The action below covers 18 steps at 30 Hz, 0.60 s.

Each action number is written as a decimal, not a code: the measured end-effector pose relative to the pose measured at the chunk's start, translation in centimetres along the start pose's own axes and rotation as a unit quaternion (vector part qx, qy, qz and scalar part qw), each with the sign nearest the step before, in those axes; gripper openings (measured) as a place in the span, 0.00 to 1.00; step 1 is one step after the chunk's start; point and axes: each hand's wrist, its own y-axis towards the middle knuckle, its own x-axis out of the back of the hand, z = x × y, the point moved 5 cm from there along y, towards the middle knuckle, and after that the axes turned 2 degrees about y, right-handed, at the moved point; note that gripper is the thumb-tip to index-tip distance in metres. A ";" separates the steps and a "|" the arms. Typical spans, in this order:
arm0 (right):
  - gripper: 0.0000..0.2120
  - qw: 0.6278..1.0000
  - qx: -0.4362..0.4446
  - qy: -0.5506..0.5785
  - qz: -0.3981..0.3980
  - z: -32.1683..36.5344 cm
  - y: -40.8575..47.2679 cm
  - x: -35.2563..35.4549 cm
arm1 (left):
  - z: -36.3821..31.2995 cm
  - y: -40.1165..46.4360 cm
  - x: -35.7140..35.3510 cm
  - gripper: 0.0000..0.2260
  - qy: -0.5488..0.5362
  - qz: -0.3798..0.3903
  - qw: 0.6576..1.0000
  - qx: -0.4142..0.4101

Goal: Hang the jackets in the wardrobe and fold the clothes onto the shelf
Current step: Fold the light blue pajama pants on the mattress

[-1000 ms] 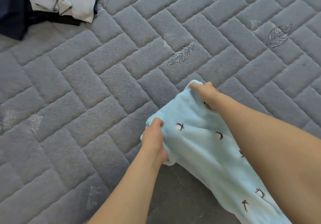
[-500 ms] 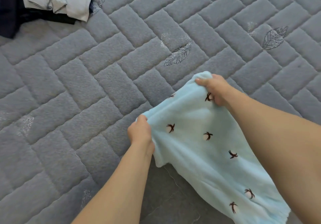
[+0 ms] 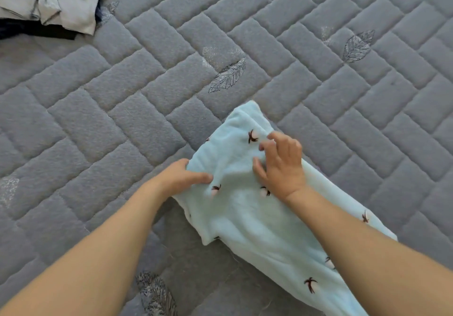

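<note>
Left hand (image 3: 182, 177) pinches the near-left edge of the pale blue fleece garment (image 3: 247, 208), thumb on top; right hand (image 3: 282, 166) rests on it, fingers spread and loosely bent, gripping nothing. The garment lies on the grey quilted bed cover (image 3: 122, 100).

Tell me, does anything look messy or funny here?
Only the clothes pile at the top left corner of the grey quilted mat: it lies rumpled and unfolded. The light blue garment under both hands is simply mid-fold; nothing looks torn or spilled.
</note>
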 end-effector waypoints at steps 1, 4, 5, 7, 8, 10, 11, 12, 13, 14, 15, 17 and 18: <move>0.12 0.996 -0.033 -0.036 0.074 -1.2 -1.5 -1.3 | -0.5 -0.1 -0.1 0.23 -0.004 0.008 1.000 -0.003; 0.16 0.972 -0.102 -0.043 0.207 -4.5 -3.5 -4.1 | -2.9 -0.8 -0.4 0.16 -0.015 -0.038 0.999 -0.035; 0.17 0.972 -0.103 -0.021 0.211 -5.1 -3.2 -4.0 | -4.2 -1.4 -0.5 0.14 -0.016 -0.059 0.997 -0.056; 0.21 0.974 -0.118 0.006 0.194 -6.3 -3.4 -2.4 | -6.9 -3.2 -1.1 0.11 -0.020 -0.100 0.990 -0.101; 0.22 0.975 -0.141 0.004 0.170 -7.4 -4.3 -0.9 | -8.3 -4.3 -1.7 0.10 -0.013 -0.110 0.987 -0.119; 0.20 0.965 -0.222 -0.015 0.137 -10.3 -8.1 2.3 | -11.2 -7.0 -3.6 0.08 0.024 -0.119 0.980 -0.157; 0.18 0.952 -0.278 -0.019 0.129 -11.6 -10.0 3.1 | -12.2 -8.2 -4.2 0.08 0.051 -0.127 0.975 -0.172; 0.16 0.926 -0.355 -0.014 0.125 -13.5 -12.4 4.4 | -13.5 -9.7 -5.6 0.10 0.089 -0.133 0.969 -0.189; 0.14 0.887 -0.445 0.004 0.123 -15.6 -15.2 5.9 | -15.1 -11.2 -7.5 0.12 0.132 -0.136 0.960 -0.208; 0.12 0.837 -0.532 0.040 0.123 -17.6 -18.1 7.1 | -16.4 -12.6 -9.6 0.12 0.177 -0.142 0.946 -0.231; 0.13 0.783 -0.604 0.085 0.121 -19.2 -20.6 8.2 | -17.6 -13.7 -11.9 0.11 0.224 -0.154 0.928 -0.254; 0.19 0.688 -0.686 0.217 0.089 -21.8 -24.7 10.0 | -19.0 -15.4 -17.6 0.13 0.320 -0.170 0.887 -0.285; 0.22 0.637 -0.708 0.300 0.055 -22.4 -26.4 10.5 | -19.1 -15.9 -21.0 0.14 0.358 -0.171 0.868 -0.298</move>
